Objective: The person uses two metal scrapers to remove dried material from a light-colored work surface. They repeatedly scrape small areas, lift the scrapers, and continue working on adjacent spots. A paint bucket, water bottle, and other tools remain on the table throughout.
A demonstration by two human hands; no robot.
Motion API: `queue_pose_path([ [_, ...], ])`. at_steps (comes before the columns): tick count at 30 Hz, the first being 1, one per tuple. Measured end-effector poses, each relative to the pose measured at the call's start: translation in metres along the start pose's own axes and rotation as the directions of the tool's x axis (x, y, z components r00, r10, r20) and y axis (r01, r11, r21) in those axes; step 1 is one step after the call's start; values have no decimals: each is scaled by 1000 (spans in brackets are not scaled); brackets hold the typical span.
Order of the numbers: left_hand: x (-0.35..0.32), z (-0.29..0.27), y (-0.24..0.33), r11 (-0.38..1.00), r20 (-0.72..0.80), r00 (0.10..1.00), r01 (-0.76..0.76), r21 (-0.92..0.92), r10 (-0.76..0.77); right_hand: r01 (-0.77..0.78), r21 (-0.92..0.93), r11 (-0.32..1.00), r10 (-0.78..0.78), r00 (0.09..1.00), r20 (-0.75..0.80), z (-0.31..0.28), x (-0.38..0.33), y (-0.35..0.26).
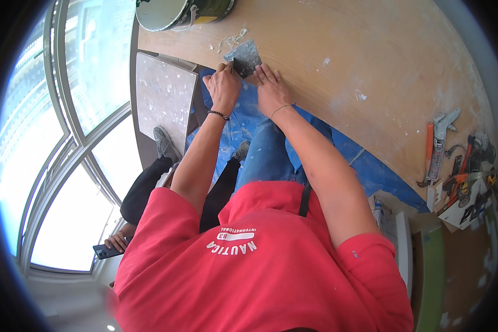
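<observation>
The left hand (225, 91) pinches 1 thin dark blade (232, 66) at the left edge of the grey plate (247, 57), over the wooden tabletop (343, 61). The right hand (273, 94), fingers extended, touches this plate. Pale scraps (233, 40) already lie beyond; some residue seems left.

A room under renovation, it seems: white-spattered wooden desk (343, 72), smeared bucket (205, 15) at eleven o'clock, hand tools (435, 157) and blue sheeting (379, 171) toward three, large windows (94, 61) at nine.
</observation>
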State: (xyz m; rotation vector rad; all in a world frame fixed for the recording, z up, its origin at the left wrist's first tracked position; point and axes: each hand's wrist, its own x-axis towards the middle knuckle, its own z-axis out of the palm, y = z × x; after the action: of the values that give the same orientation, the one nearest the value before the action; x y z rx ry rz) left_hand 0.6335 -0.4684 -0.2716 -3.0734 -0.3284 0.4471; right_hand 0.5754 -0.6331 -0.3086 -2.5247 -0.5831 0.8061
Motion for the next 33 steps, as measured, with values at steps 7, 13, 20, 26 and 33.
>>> queue_pose_path([
  [7,-3,4,0,1000,-87,996,-21,0,21,-1,1,1000,1,1000,28,-2,0,0],
  [13,-2,-6,9,999,-194,980,-29,34,35,-11,-22,1000,11,1000,26,-2,-2,-3],
  [20,-55,15,24,992,63,992,-116,41,113,-12,-36,999,11,1000,-10,1,-1,-2],
  [26,-61,24,29,979,-23,982,-186,79,189,-24,70,997,26,999,-25,2,1,-1],
  [33,-58,17,30,986,-56,988,-142,90,147,1,-15,1000,-1,1000,3,0,-1,0],
])
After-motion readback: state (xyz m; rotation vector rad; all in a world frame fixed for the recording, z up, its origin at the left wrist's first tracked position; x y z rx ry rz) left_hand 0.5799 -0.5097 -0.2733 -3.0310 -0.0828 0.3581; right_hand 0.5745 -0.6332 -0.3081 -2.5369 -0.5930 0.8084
